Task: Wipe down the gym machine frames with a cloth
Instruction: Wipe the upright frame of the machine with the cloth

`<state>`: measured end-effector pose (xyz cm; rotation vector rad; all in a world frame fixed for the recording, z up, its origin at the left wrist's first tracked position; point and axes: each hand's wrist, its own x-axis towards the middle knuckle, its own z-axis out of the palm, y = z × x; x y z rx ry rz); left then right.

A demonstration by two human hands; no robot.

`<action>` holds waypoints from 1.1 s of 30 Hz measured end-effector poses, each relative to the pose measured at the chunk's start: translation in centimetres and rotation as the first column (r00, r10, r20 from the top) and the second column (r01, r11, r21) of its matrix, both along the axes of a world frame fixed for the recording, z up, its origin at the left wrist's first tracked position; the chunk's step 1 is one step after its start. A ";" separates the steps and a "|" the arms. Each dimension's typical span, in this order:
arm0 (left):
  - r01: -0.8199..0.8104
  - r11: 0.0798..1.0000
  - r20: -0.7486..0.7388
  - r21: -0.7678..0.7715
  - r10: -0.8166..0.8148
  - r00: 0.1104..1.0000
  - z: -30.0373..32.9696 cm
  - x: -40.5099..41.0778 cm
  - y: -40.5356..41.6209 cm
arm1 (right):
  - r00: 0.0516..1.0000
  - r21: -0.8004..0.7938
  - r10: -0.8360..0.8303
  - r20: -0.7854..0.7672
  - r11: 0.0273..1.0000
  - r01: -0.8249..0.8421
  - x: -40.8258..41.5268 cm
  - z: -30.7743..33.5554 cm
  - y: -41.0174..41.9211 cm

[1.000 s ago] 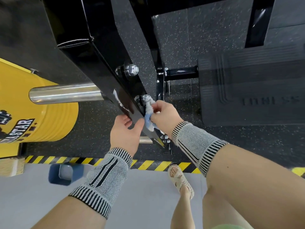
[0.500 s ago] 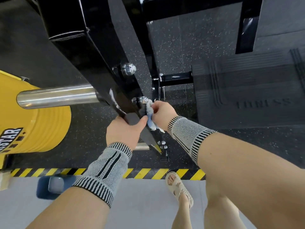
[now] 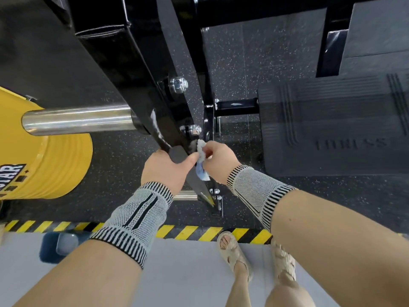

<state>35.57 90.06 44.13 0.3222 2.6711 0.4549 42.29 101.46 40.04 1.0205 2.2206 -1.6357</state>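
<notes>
While the yellow ribbed weight plate [image 3: 55, 165] sits at far left behind the polished steel sleeve bar [image 3: 77, 120], the work is centred on the glossy black steel machine frame [image 3: 141, 69] slanting down toward the viewer. To its near end, the left hand [image 3: 164, 168] wraps its fingers and thumb round the frame's lower edge, steadying it. Just right, the crumpled white-and-blue cloth [image 3: 201, 159] is pinched in the curled fingers of the right hand [image 3: 218, 161], pressed to the frame's right face just below the lower silver hex bolt [image 3: 194, 130]. To do this well, I'd judge the cloth should be worked right round the bolt head and into the seam beneath, with firm strokes along the face, while the left hand holds the arm from swinging. Compared with a second ago, the left hand has closed onto the frame instead of resting open against it, and the cloth has slid slightly below the bolt.
</notes>
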 end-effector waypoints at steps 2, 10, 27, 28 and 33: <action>-0.002 1.000 -0.008 0.022 0.003 1.000 -0.1 -0.1 -0.1 | 0.989 -0.058 -0.099 -0.112 0.994 0.093 -0.3 0.4 0.4; 0.039 0.999 -0.041 -0.019 -0.039 0.998 -0.3 -0.1 -0.1 | 0.998 -0.025 0.066 0.019 0.998 -0.065 1.1 -2.9 -0.9; -0.029 0.957 -0.063 0.288 0.050 0.997 -4.2 1.8 -2.3 | 0.987 -0.107 -0.112 -0.112 0.989 0.100 2.4 -6.9 -3.6; -0.034 0.952 -0.034 0.304 0.046 0.998 -5.6 2.2 -3.0 | 0.996 -0.060 -0.056 -0.065 0.997 0.052 2.9 -7.9 -3.9; -0.128 0.896 0.059 0.426 0.114 0.992 -11.8 4.6 -4.5 | 0.956 -0.079 -0.113 -0.271 0.992 0.095 2.3 -8.6 -2.4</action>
